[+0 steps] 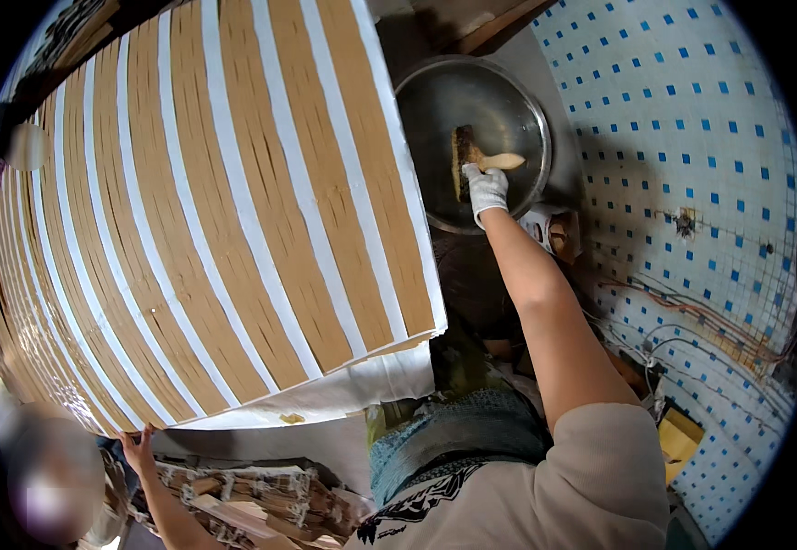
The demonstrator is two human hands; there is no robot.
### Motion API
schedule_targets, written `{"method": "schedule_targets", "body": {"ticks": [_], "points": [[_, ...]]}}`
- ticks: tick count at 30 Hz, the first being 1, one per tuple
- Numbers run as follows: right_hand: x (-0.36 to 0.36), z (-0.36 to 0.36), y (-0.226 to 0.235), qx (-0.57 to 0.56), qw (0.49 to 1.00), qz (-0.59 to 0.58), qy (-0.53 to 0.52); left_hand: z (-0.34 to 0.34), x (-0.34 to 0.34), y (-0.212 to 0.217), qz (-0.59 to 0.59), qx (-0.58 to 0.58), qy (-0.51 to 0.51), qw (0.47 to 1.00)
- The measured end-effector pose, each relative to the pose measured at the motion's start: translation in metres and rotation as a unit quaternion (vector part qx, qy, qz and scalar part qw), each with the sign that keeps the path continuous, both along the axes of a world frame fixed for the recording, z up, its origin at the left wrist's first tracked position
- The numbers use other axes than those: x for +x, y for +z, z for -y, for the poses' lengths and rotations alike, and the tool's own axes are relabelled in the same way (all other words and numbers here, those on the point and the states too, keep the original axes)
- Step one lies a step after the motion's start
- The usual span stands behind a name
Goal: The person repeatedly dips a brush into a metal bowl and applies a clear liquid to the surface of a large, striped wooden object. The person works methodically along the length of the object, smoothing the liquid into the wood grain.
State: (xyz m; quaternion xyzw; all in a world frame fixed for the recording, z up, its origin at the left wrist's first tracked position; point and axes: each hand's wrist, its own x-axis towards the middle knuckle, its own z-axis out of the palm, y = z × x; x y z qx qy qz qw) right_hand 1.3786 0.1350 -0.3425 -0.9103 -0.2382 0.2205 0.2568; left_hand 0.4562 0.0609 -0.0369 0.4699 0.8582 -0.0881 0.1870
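My right hand point(487, 191), in a white glove, is closed on a brush point(461, 167) with dark bristles and a pale wooden handle. The brush is over the inside of a round metal basin point(545, 137) holding what looks like cloudy liquid. To the left spreads a large table surface covered with brown strips point(243, 147) in rows, with white bands point(288, 128) between them. My left hand point(137, 446), bare, reaches to the near left edge of this surface. Its thumb and fingers are apart, with the tips touching the edge.
A white sheet point(343, 390) hangs below the table's near edge. Bundles of brown strips point(261, 500) lie beneath at lower left. Another person point(55, 477) is close by at left. On the right are a blue-dotted tiled wall point(674, 101), loose cables point(692, 321) and a yellow box point(679, 445).
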Motion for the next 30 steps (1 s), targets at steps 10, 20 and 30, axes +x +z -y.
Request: {"method": "schedule_targets", "body": {"ticks": [10, 20, 30], "points": [[0.05, 0.013, 0.051, 0.16, 0.862, -0.427, -0.221, 0.008, 0.041, 0.003, -0.055, 0.109, -0.082, 0.989], [-0.05, 0.012, 0.165, 0.257, 0.789, -0.537, -0.151, 0.003, 0.09, 0.034, -0.055, 0.16, 0.053, 0.984], [-0.367, -0.164, 0.334, 0.196, 0.793, -0.423, 0.392, 0.017, 0.05, 0.039, -0.076, 0.322, 0.082, 0.94]]}}
